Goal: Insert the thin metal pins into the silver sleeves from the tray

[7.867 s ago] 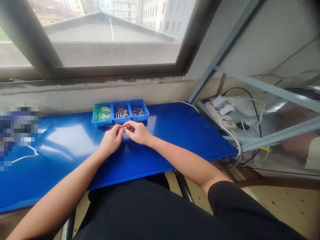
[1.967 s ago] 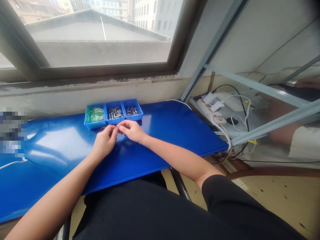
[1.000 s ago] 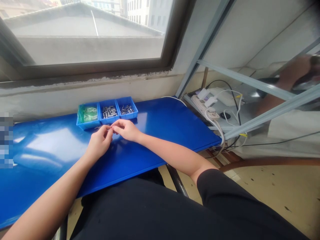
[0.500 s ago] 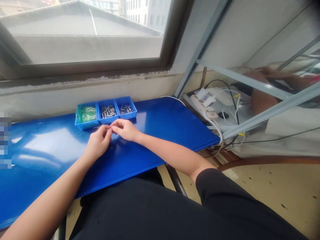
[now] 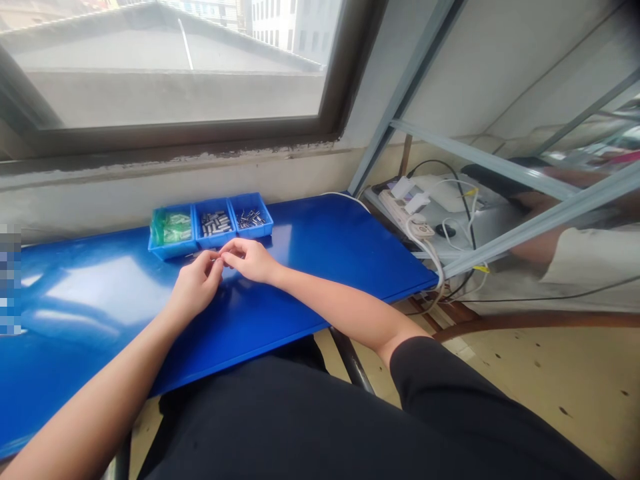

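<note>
My left hand (image 5: 199, 281) and my right hand (image 5: 250, 259) meet fingertip to fingertip just in front of three blue bins, over a blue tabletop (image 5: 320, 260). Both are closed in a pinch. Whatever small piece lies between the fingers is mostly hidden, and I cannot make out its kind. The left bin (image 5: 173, 251) holds a green plastic bag (image 5: 159, 227) with pale silvery pieces in it. Short metal cylinders (image 5: 216, 223) fill the middle bin. Thin dark metal pins (image 5: 250, 219) lie in the right bin. A small light-coloured piece (image 5: 193, 255) shows beside my left fingers.
A window (image 5: 180, 73) and wall run behind the table. On the right stands a grey metal frame (image 5: 480, 160), with a power strip (image 5: 407, 210), white plugs and cables beside the table's corner. Beyond the frame, another person's limb (image 5: 540, 233) shows, blurred.
My hands hold nearly the same pose and place. Behind the metal frame, the other person's limbs have shifted.
</note>
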Action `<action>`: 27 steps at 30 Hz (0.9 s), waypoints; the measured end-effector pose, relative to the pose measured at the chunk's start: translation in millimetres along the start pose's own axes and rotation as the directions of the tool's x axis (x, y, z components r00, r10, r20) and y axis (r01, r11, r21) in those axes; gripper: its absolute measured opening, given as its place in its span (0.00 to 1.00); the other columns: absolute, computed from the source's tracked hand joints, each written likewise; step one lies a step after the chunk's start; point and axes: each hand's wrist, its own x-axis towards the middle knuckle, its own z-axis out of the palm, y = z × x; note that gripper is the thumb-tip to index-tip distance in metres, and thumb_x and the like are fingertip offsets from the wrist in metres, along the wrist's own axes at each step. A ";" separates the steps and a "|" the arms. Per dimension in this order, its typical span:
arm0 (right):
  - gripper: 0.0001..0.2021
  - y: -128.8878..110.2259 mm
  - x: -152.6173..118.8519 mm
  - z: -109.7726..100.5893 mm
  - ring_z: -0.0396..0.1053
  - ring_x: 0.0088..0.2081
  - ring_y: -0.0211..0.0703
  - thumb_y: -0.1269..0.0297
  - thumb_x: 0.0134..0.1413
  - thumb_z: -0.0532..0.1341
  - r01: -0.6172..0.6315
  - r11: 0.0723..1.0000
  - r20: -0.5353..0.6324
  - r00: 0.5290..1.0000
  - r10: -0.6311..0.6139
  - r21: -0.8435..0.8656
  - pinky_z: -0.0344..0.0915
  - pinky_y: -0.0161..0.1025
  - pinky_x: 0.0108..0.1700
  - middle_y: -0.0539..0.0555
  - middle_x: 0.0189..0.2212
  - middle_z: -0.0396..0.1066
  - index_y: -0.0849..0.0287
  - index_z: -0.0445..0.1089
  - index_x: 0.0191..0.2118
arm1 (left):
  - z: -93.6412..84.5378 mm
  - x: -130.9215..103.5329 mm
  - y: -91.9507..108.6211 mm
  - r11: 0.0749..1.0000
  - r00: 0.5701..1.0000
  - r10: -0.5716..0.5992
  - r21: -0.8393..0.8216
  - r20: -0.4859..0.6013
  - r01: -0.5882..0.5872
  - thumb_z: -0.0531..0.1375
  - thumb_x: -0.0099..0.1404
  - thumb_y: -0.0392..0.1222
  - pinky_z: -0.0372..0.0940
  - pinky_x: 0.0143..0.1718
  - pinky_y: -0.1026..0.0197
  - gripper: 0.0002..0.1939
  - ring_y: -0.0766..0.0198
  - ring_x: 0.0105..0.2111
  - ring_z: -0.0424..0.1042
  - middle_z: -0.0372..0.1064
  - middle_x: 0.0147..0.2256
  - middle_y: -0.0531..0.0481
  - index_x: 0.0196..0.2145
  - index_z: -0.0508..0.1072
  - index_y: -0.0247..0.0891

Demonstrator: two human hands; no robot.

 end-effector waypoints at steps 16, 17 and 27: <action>0.05 -0.6 -1.4 -1.7 0.70 0.32 0.37 0.66 0.54 0.59 -0.017 0.997 0.021 1.000 0.018 -0.072 0.66 0.37 0.39 0.49 0.29 0.72 0.60 0.70 0.36 | -1.1 0.3 2.0 0.999 0.999 -0.014 0.041 0.047 0.012 0.49 0.66 0.52 0.61 0.31 0.63 0.16 0.62 0.27 0.70 0.72 0.26 0.52 0.38 0.69 0.40; 0.06 -0.4 -1.3 -1.8 0.70 0.32 0.37 0.66 0.54 0.59 -0.015 0.997 0.023 1.000 0.017 -0.073 0.66 0.37 0.39 0.49 0.29 0.72 0.60 0.70 0.36 | -1.2 0.4 2.1 0.999 0.999 -0.013 0.045 0.049 0.010 0.49 0.66 0.52 0.61 0.31 0.63 0.16 0.62 0.27 0.70 0.72 0.27 0.52 0.38 0.69 0.40; 0.06 5.8 0.2 -1.9 0.69 0.31 0.36 0.65 0.53 0.58 -0.008 0.994 0.048 0.999 0.013 -0.108 0.65 0.36 0.38 0.49 0.29 0.72 0.59 0.69 0.36 | -1.3 1.4 0.2 0.997 0.997 -0.006 0.078 0.078 0.000 0.49 0.65 0.52 0.60 0.31 0.63 0.16 0.61 0.29 0.71 0.73 0.28 0.51 0.37 0.70 0.40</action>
